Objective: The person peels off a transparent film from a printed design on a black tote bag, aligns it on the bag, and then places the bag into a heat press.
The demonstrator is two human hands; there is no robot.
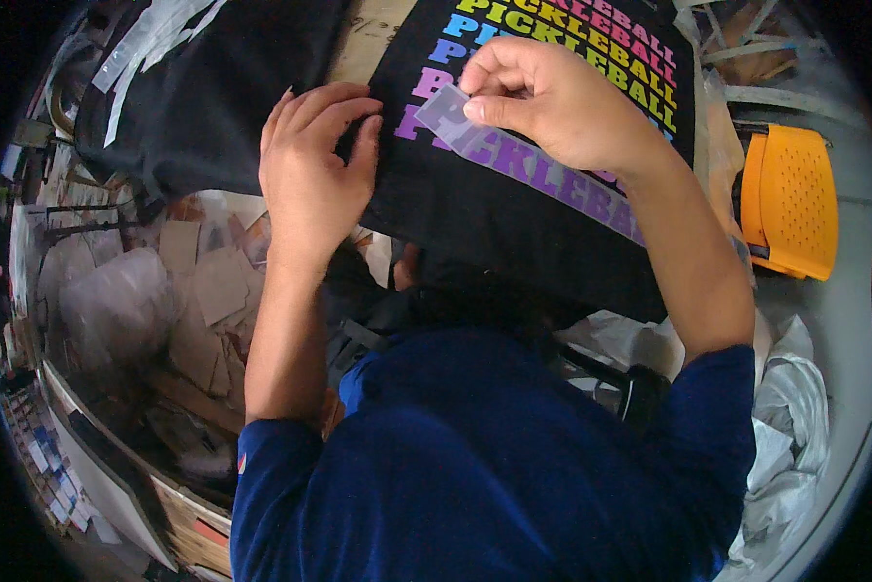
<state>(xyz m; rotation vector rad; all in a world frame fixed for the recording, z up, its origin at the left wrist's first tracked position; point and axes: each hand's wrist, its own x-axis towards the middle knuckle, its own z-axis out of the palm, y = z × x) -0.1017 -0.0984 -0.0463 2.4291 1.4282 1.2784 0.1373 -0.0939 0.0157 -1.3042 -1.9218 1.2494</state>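
A black cloth panel [436, 209] with rows of multicoloured block lettering lies before me. Along its lowest, purple row runs a clear film strip [543, 191], its left end lifted and tilted off the cloth. My right hand [543, 102] pinches that raised end between thumb and fingers, above the left part of the lettering. At the panel's left edge, my left hand [318, 145] rests palm down on the black material, fingers bent and thumb apart from them, with nothing visible in its grasp.
More black cloth [252, 58] spreads at the far left, with pale film strips [150, 48] on it. An orange perforated plastic piece [790, 199] stands at the right. Below left is a bin of cardboard scraps [223, 286] and clear plastic. Crumpled silvery plastic [790, 417] lies low on the right.
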